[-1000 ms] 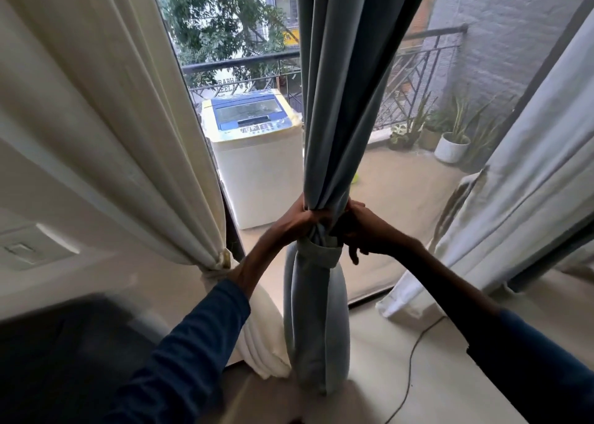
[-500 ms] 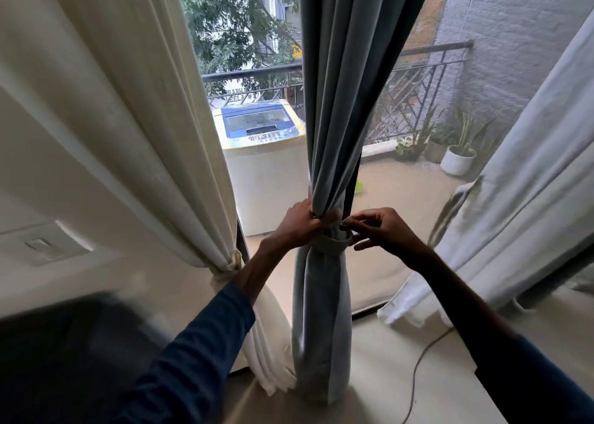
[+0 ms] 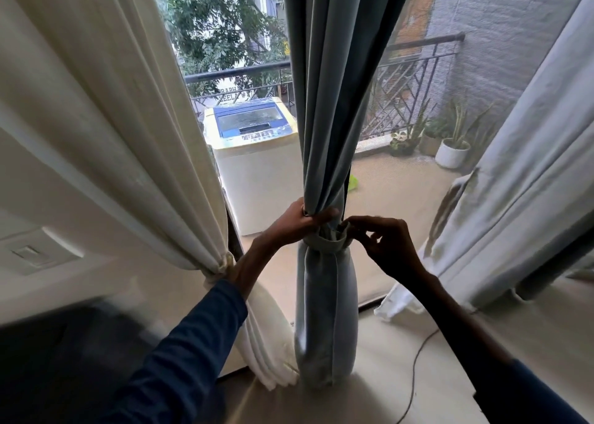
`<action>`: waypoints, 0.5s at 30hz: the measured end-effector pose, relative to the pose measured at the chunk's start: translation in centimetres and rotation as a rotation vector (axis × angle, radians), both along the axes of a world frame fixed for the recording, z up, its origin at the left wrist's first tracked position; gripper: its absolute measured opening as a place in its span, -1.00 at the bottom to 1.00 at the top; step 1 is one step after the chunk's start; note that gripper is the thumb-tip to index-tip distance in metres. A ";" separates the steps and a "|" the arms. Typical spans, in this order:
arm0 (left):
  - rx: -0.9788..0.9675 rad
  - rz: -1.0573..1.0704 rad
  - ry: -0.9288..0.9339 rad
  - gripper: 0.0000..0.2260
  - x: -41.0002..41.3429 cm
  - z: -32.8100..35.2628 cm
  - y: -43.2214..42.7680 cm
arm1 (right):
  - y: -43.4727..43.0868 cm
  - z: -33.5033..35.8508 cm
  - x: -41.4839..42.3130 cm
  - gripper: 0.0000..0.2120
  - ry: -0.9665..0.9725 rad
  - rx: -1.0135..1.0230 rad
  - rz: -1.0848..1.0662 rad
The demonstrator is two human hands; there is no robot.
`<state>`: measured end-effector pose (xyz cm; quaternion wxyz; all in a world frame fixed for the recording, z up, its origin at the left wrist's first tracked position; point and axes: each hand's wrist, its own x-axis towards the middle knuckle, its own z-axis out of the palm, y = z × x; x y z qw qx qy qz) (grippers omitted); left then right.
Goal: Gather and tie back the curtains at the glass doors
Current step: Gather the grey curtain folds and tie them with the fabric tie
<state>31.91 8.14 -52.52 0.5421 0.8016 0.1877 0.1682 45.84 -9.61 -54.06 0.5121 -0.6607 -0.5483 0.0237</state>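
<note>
the left hand [image 3: 300, 222] grips the gathered blue-grey curtain [image 3: 324, 102], fingers curled round the bunched folds just above the tie band [image 3: 323, 247]. the right hand [image 3: 382, 243] comes in from the other side, thumb and forefinger pinching the upper edge of that band, the other fingers loosely bent. both arms wear dark blue sleeves.

the band wraps round the curtain at its narrowest part; the cloth below swells out and hangs to the floor in the middle of the glass doors. to the left a cream curtain [image 3: 128, 134] is drawn aside and cinched low near the left wrist. to the right a pale curtain [image 3: 530, 182] slants down to the floor, and a thin cable [image 3: 414, 369] runs across the floor near it.

through the glass, a washing machine [image 3: 257, 153] stands on the balcony behind the left hand, with a metal railing [image 3: 414, 79] and potted plants [image 3: 451, 153] beyond.
</note>
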 end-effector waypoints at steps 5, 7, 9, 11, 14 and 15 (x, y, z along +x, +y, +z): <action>-0.048 -0.020 -0.008 -0.49 0.3 -0.2 0.2 | 0.1 0.2 -0.1 -0.79 -0.113 0.140 -0.075; -0.060 -0.035 -0.010 -0.47 0.2 -0.3 0.2 | 0.2 -0.2 -0.8 -0.79 -0.049 0.144 -0.050; -0.076 -0.019 -0.026 -0.45 0.0 -0.4 0.0 | 0.4 -0.8 -1.6 -0.74 0.063 0.108 -0.019; -0.087 0.000 -0.043 -0.46 -0.3 -0.5 0.1 | 0.3 -1.3 -2.1 -0.69 0.113 0.071 0.044; -0.070 -0.027 -0.038 -0.62 -0.6 -0.1 0.2 | 0.2 -1.7 -2.1 -0.61 -0.069 0.008 0.102; -0.064 -0.039 -0.035 -0.68 -0.6 0.0 0.2 | 0.2 -1.8 -1.9 -0.60 -0.130 -0.013 0.092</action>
